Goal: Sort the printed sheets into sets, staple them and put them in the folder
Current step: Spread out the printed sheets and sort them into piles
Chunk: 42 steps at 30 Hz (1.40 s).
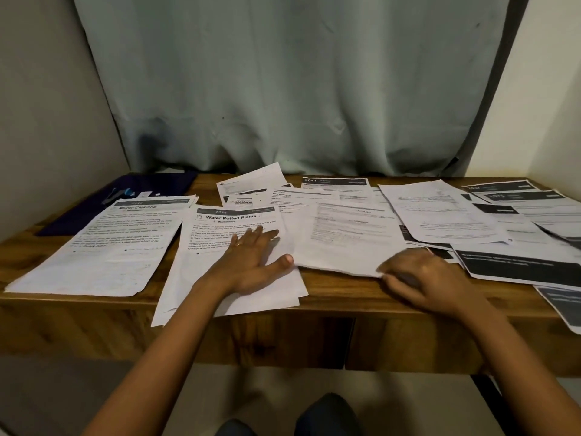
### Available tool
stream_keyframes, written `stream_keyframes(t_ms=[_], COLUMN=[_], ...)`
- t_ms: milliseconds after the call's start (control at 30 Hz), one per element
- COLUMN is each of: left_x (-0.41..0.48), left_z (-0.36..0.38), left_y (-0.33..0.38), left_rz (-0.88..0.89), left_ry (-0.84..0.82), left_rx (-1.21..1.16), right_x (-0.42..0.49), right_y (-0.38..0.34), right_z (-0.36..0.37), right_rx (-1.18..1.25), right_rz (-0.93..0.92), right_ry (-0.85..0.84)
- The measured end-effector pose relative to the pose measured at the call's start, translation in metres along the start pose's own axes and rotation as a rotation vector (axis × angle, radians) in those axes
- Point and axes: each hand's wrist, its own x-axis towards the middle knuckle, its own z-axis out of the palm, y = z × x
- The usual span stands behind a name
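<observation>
— Where's the folder (166, 184)?
— Back left, half under the Mirror Cleaning sheet (125, 243). Fingers of the left hand (251, 259) lie flat on the Water Potted Plants sheet (231, 218); the right hand (421, 278) curls at the middle sheet (345, 240), grip too blurred to tell.

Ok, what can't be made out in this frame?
Right hand: motion-blurred, head view; whether it pinches the middle sheet is unclear.
Folder: partly under the Mirror Cleaning sheet, head view.
Small item on the folder: too small to identify.
Dark-headed sheets: cut off by the right edge.
</observation>
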Motion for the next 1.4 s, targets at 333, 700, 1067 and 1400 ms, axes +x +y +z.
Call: stream_keyframes(t_ms=[333, 700, 1067, 1400], left_x=[0.031, 0.055, 0.063, 0.058], left_z=[0.017, 0.062, 0.076, 0.077], left_y=[0.070, 0.104, 0.105, 0.108], left_rz=[0.218, 0.238, 0.220, 0.208], left_ry=[-0.023, -0.145, -0.093, -0.026], left_rx=[-0.005, 0.172, 0.242, 0.220], right_x=[-0.013, -0.017, 0.020, 0.013], right_y=[0.014, 0.022, 0.085, 0.093], right_z=[0.006, 0.014, -0.004, 0.032], right_rx=[0.149, 0.050, 0.075, -0.083], right_rz=[0.313, 0.281, 0.754, 0.741], right_ry=[-0.215, -0.663, -0.326, -0.275])
